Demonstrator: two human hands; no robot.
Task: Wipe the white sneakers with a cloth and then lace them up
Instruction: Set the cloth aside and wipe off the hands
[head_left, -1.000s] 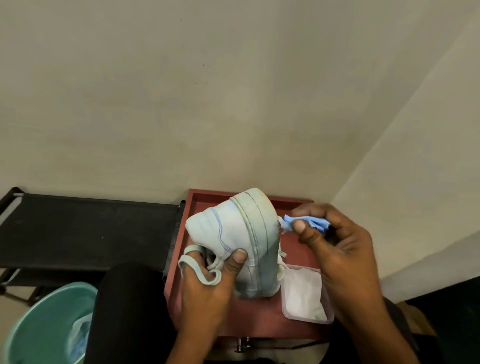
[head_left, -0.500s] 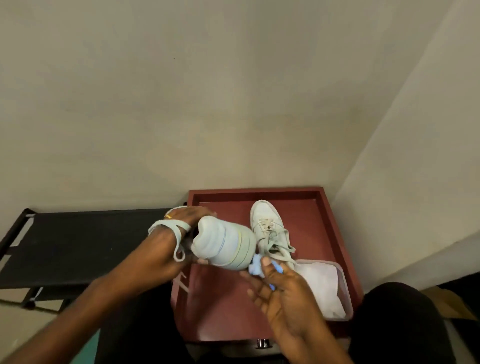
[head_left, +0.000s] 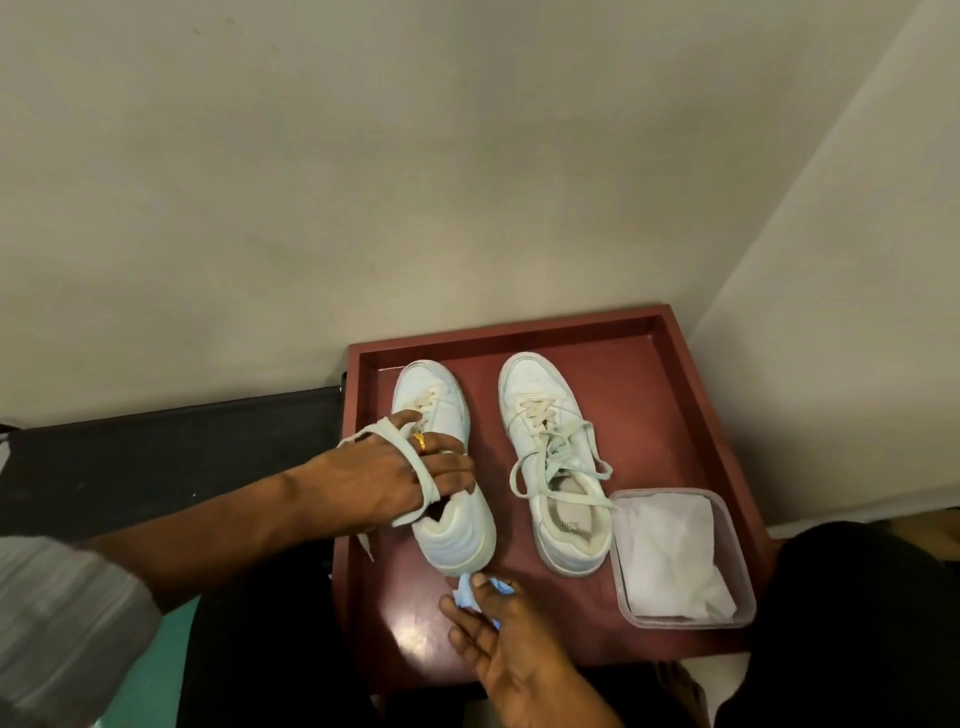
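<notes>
Sneakers (head_left: 540, 395) stand as a pair on a red tray (head_left: 649, 405) in the lower middle of the frame, toes toward the top. The left sneaker (head_left: 457, 540) has a loose lace (head_left: 425, 483) that is not threaded through its upper eyelets. The right sneaker (head_left: 537, 415) is laced, but its ends lie slack and untied.

The left hand (head_left: 374, 473) rests across the left sneaker's throat. Its fingers (head_left: 447, 465) are spread and nearly straight, the lace is looped round them, and the thumb is hidden. The right hand (head_left: 498, 654) sits at the tray's lower edge, just below that sneaker's heel, thumb and fingers clamped on a small blue cloth (head_left: 464, 592). The cloth looks close to the heel, but I cannot tell whether it touches.

A clear box (head_left: 665, 493) holding white tissue (head_left: 670, 556) sits at the tray's lower right, just beside the right sneaker's heel. A black bench (head_left: 171, 457) runs off to the left.

The step looks like the turn from wiping to lacing: both sneakers are set down, yet the cloth is in hand. Next the cloth either gives the heel a last pass or goes down, perhaps by the box. Threading needs both hands free, so the lace should be unlooped from the left fingers and its tip found, with the sneaker steadied before the tip is fed through the eyelets.
</notes>
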